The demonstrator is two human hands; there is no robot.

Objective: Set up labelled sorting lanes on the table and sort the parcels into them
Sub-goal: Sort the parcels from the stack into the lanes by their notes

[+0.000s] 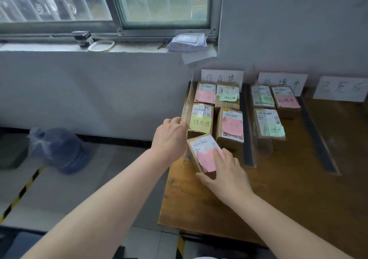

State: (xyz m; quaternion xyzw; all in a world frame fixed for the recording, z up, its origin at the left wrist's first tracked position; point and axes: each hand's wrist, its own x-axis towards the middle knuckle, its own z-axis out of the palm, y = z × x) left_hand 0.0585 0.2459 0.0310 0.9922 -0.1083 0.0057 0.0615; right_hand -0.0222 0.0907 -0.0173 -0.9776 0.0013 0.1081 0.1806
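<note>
Lying flat on a small cardboard parcel [201,149], the right hand [225,177] keeps its fingers straight across the pink note on top, with the thumb along the near end. The parcel sits askew at the front of the leftmost lane on the wooden table [288,199], just in front of four more parcels [201,119] set in two rows, each with a pink, yellow or green note.

The left hand [170,137] is at the table's left edge, fingers curled on the near end of a clear divider [188,97] standing upright along that side — a grip, as far as can be seen.

Against the wall stand three white label cards [222,77], one behind each lane. The middle lane holds three parcels [268,123] — green and pink notes on them — between further clear panels on dark strips [248,131]. A blue water jug [57,149] lies on the floor to the left.
</note>
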